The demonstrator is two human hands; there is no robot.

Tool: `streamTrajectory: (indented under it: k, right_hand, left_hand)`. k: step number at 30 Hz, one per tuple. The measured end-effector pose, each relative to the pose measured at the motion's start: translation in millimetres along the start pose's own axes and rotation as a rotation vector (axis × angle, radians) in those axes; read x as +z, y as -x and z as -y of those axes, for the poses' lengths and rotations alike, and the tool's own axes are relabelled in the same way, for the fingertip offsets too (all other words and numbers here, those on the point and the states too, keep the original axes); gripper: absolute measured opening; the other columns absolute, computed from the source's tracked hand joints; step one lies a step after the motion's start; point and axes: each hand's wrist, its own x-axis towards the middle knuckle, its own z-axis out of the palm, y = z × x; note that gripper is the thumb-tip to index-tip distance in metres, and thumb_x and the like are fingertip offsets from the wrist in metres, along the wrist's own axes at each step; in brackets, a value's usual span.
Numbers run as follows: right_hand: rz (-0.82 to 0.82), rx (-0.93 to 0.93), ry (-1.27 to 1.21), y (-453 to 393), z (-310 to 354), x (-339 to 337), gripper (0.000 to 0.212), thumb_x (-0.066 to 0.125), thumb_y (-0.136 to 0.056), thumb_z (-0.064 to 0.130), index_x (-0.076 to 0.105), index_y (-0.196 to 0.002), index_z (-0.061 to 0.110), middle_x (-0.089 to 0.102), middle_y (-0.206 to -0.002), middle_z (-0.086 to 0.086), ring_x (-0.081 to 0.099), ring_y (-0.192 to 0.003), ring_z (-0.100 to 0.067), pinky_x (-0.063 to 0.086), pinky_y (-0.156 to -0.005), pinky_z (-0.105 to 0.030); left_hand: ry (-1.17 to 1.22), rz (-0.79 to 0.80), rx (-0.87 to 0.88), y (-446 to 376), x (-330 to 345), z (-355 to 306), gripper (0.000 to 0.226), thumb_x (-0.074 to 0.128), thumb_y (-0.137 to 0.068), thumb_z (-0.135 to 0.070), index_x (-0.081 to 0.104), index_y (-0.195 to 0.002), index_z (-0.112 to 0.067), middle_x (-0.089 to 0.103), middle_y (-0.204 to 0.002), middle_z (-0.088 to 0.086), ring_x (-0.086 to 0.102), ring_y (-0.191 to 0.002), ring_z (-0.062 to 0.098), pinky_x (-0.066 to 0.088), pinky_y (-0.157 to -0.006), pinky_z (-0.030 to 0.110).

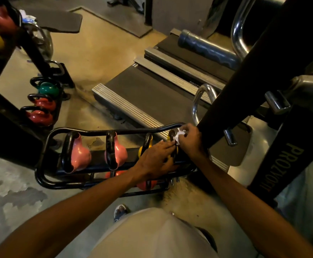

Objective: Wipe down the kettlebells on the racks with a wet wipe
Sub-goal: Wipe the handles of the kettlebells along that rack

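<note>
Two treadmills flank the kettlebell rack on concrete floor.

Rack sits at my 12, four kettlebells on its top shelf in a left-right row, more on the shelf below. My left hand rests on the rightmost kettlebell, my right hand just right of it pressing the wipe on its handle. Second rack at 10, treadmills behind at 1, machine column at 2.
</note>
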Motion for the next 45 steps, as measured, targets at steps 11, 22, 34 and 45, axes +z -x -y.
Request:
streamTrajectory:
  k: [11,22,34,45]
  right_hand:
    - [-0.177,-0.348,-0.022,46,-6,13,0.025,0.068,-0.097,0.002,0.075,-0.120,0.008,0.077,-0.109,-0.001,0.070,-0.100,-0.002,0.049,-0.088,-0.006]
    - [0.023,-0.687,0.705,83,-54,33,0.073,0.046,-0.108,0.048,0.030,-0.161,0.000,0.023,-0.170,-0.018,0.012,-0.161,-0.030,0.019,-0.129,-0.048]
    - [0.217,-1.064,1.031,67,-63,-3,0.059,0.033,-0.112,0.044,0.055,-0.146,0.001,0.040,-0.160,-0.024,0.023,-0.156,-0.042,0.017,-0.128,-0.054]
    - [0.201,-1.073,1.056,76,-93,-8,0.067,0.034,-0.110,0.053,0.046,-0.154,0.003,0.030,-0.166,-0.019,0.011,-0.160,-0.035,0.016,-0.129,-0.051]
  left_hand:
    - [0.052,0.347,0.001,-64,-51,35,0.058,0.057,-0.104,-0.019,0.041,-0.160,-0.019,0.032,-0.169,0.003,0.030,-0.155,0.018,0.020,-0.126,0.032]
    - [0.093,0.382,0.011,-58,-45,43,0.063,0.037,-0.100,-0.032,0.040,-0.159,-0.012,0.033,-0.167,0.006,0.028,-0.156,0.016,0.014,-0.126,0.024]
    - [0.096,0.372,-0.011,-59,-41,43,0.075,0.033,-0.091,-0.039,0.040,-0.159,-0.008,0.033,-0.167,0.011,0.029,-0.156,0.021,0.017,-0.127,0.026]
    - [0.092,0.312,-0.047,-56,-36,40,0.074,0.037,-0.089,-0.037,0.043,-0.158,-0.010,0.035,-0.166,0.009,0.033,-0.155,0.021,0.026,-0.129,0.038]
